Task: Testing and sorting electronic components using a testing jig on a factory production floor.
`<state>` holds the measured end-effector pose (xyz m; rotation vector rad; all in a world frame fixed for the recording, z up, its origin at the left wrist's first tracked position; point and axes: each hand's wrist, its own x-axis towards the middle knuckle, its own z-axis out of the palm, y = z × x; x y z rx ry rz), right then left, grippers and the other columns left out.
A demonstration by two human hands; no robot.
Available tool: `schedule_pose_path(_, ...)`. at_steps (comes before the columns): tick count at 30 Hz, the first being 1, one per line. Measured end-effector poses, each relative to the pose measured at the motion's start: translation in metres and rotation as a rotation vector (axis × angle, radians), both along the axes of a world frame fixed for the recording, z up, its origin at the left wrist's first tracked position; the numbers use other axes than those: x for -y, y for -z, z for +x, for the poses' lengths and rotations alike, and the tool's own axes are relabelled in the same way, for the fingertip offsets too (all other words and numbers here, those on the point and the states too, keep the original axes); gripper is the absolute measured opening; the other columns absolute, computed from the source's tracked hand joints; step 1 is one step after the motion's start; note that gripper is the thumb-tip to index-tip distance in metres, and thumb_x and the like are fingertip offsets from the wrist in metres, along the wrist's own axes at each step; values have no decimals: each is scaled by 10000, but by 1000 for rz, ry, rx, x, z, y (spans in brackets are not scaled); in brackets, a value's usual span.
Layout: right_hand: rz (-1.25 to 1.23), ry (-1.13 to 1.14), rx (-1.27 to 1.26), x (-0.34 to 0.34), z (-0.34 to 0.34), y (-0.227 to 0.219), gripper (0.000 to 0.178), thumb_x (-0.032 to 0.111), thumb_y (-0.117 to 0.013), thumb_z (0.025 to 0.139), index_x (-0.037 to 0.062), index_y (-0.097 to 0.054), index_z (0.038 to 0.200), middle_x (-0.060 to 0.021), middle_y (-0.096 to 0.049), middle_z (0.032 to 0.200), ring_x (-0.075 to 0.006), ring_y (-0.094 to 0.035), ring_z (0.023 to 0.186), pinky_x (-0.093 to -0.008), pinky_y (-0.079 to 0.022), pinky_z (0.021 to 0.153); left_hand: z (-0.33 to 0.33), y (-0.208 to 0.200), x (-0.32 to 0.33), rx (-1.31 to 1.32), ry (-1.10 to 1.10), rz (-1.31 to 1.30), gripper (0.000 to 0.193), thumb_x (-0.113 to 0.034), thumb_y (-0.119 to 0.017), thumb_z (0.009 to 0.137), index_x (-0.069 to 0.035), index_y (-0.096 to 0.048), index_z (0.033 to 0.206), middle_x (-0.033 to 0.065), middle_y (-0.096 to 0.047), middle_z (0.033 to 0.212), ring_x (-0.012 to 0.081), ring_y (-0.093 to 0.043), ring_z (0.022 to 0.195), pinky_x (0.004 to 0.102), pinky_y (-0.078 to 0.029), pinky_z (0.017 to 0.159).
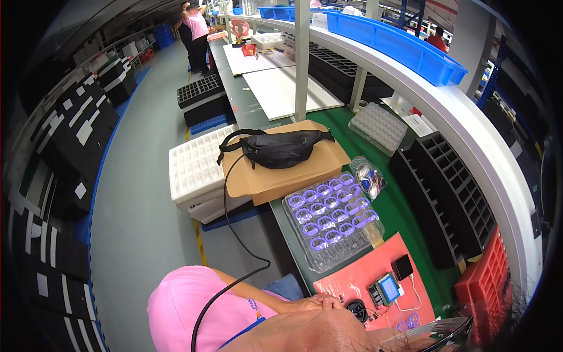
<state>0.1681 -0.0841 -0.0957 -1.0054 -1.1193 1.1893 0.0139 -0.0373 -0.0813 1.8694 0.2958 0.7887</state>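
— What is nearest the camera?

— A person in a pink shirt (187, 305), with both hands together at the near edge of the bench (404, 223). The left hand (305, 304) and the right hand (329, 301) touch each other; their fingers (326, 299) look curled and pressed together, but whether they pinch anything cannot be told.

— What lies by the hands?

— A small black round part (356, 309) sits just beside them on a red mat (358, 276). Further along the mat are a little blue-screened device (387, 287) and a black block (402, 266) with a white cable.

— And beyond that?

— A clear tray of purple rings (330, 218), then a clear bag of small parts (368, 176). Left of it, a black waist bag (281, 148) rests on a cardboard box (275, 176), its black cable (234, 234) trailing down toward the person. White foam trays (193, 167) are stacked beside the box.

— Farthest off?

— Blue bins (404, 44) on the curved white shelf, and people (194, 32) standing in the aisle.
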Motion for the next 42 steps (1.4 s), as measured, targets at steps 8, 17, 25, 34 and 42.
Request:
schedule_pose_path(8,13,153,50,-4,-11,-31,187,40,-584,1058,-74,-685,949,-182,-768,918,-262,-744,866,-379,-604,816,5,14,3,35,-18,-16,481,-231,-914,834,29,-709,1183,203,-754,1124,370,-744,1054,438,-583,934)
schedule_pose_path(17,66,173,6,-6,-13,-44,219,54,-584,1056,-77,-674,907,-197,-771,894,-278,-749,852,-402,-611,817,7,4,2,27,-47,61,468,-234,-917,824,21,-720,1164,195,-755,1109,354,-748,1040,423,-590,904)
schedule_pose_path(25,75,208,24,-8,-16,-48,266,96,-566,1066,-75,-663,887,-200,-764,875,-287,-745,836,-408,-608,813,9,4,0,52,-47,55,386,-216,-804,906,13,-710,1203,186,-747,1139,333,-736,1082,408,-573,935)
schedule_pose_path(34,1,253,16,-7,-17,-34,258,94,-575,1063,-68,-664,883,-198,-765,860,-288,-746,825,-409,-609,799,9,5,-4,96,-24,39,302,-181,-598,1057,1,-688,1281,172,-734,1198,303,-714,1165,388,-540,1004)
schedule_pose_path(42,21,265,96,-17,-23,-20,239,81,-592,1056,-60,-666,878,-196,-771,868,-286,-750,827,-402,-609,782,6,-11,-3,105,-41,-9,345,-214,-778,920,3,-721,1182,180,-745,1132,321,-734,1089,400,-570,934)
